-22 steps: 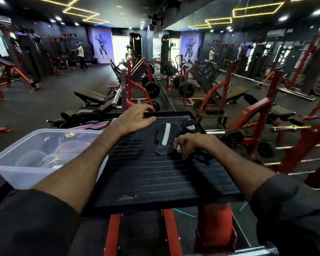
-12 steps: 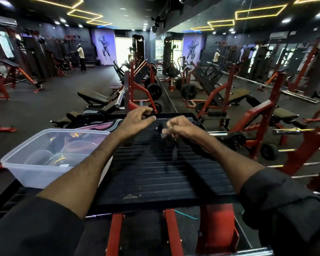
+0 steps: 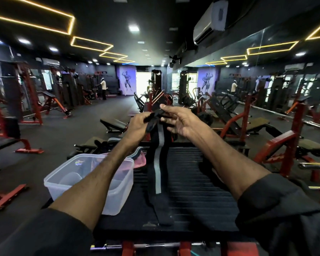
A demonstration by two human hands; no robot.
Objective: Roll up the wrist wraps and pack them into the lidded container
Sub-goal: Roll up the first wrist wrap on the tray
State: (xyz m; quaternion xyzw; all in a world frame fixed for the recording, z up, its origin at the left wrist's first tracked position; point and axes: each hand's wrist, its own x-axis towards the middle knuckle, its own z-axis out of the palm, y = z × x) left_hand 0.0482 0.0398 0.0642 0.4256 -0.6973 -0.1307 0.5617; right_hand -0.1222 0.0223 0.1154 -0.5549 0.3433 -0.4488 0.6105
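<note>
A black wrist wrap (image 3: 158, 163) with a grey centre stripe hangs down from both hands, its lower end lying on the ribbed black platform (image 3: 192, 182). My left hand (image 3: 139, 126) grips the wrap's top end with curled fingers. My right hand (image 3: 177, 121) pinches the same end between thumb and forefinger, the other fingers spread. A clear plastic container (image 3: 89, 180) without a lid on it stands at the platform's left side, partly behind my left forearm.
More wraps, grey and pink (image 3: 139, 157), lie behind the container. Red-framed benches and machines (image 3: 284, 141) crowd the right side and background. A steel bar (image 3: 155, 245) runs below the platform's front edge. A person (image 3: 103, 88) stands far off at the left.
Both hands have lifted off the platform, raising the wrist wrap so it hangs unrolled. The camera has tilted upward.
</note>
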